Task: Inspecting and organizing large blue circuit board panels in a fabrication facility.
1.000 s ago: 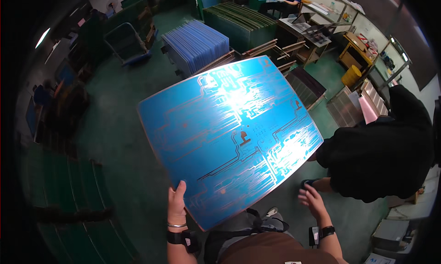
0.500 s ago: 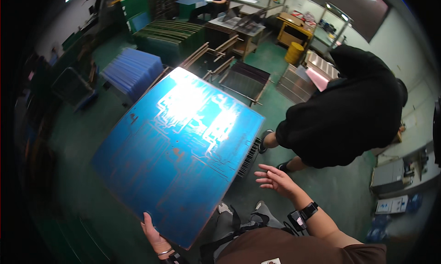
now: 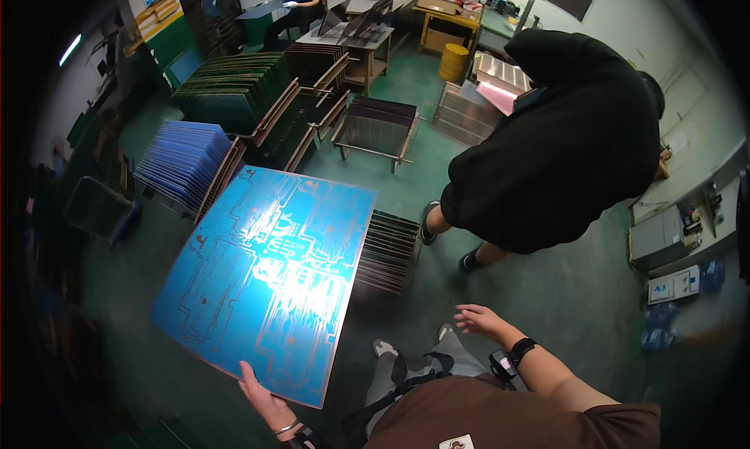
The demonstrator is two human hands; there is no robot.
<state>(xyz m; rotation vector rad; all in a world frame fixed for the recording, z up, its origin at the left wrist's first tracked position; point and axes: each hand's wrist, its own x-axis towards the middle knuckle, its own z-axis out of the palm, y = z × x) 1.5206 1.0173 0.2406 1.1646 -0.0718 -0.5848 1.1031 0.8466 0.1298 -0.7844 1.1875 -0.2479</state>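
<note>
A large blue circuit board panel with copper-coloured traces is tilted in front of me, glare bright on its surface. My left hand grips its lower edge, thumb on the top face and the other fingers hidden beneath. To the right, my right hand hangs in the air away from the panel, fingers loosely stretched and holding nothing. Just beyond the panel's right edge, a rack of upright dark panels stands low near the floor, partly covered by the blue panel.
A person in black bends over at the right, close by. Racks of blue panels, green panels and dark panels stand ahead. A yellow drum is farther back. Another person sits at the far side.
The blue panel has swung left and lower in view, uncovering more of the dark rack. My right hand has dropped lower, and the whole view has shifted.
</note>
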